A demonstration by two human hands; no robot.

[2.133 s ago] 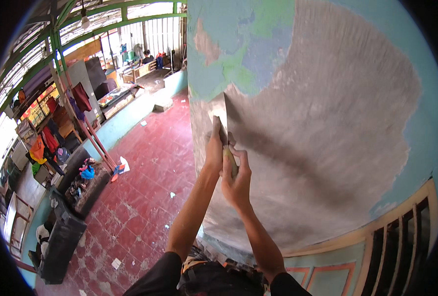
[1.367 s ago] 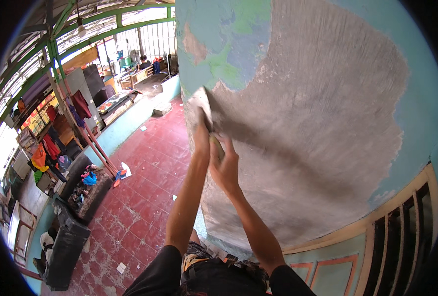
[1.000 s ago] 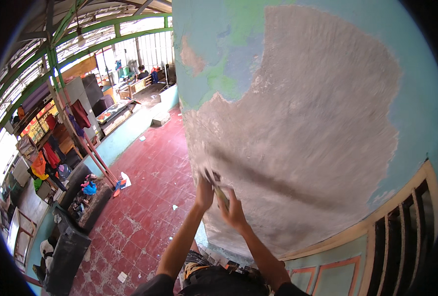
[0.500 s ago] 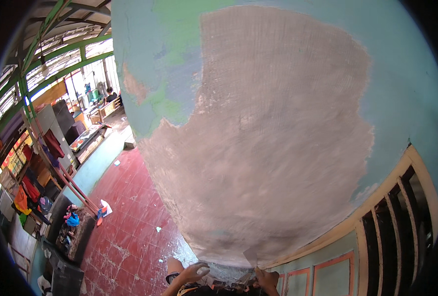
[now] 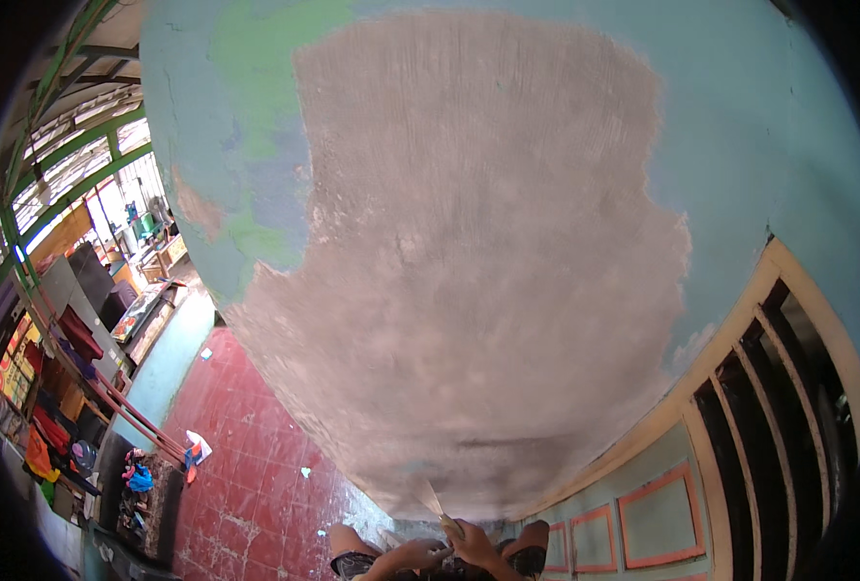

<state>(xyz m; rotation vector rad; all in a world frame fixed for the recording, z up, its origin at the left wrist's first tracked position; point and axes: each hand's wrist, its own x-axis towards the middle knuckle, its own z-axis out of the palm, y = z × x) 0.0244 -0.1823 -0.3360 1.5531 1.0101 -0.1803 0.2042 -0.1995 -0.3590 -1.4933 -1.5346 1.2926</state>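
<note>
At the bottom of the view, my right hand (image 5: 474,545) is wrapped round the handle of a putty knife (image 5: 427,497). Its thin blade tilts up and to the left, in front of the lower part of a plastered patch (image 5: 488,242); whether it touches is unclear. My left hand (image 5: 414,555) is beside the right, its fingers drawn together close to it; anything in them is hidden. The patch is rough, grey-brown and broad, bordered by blue-green paint (image 5: 730,126) with lighter green areas at the upper left.
To the right are a cream-framed barred window (image 5: 774,368) and pale green panels (image 5: 658,523) with orange trim. Red floor tiles (image 5: 246,455) with pale scraps lie on the left. Beyond them are a low wall (image 5: 164,363), hanging clothes (image 5: 43,450) and furniture.
My right hand has brought the putty knife left, its blade now leaning left. My left hand has come right, beside it, fingers closing. The view has shifted, with the wall patch now further left.
</note>
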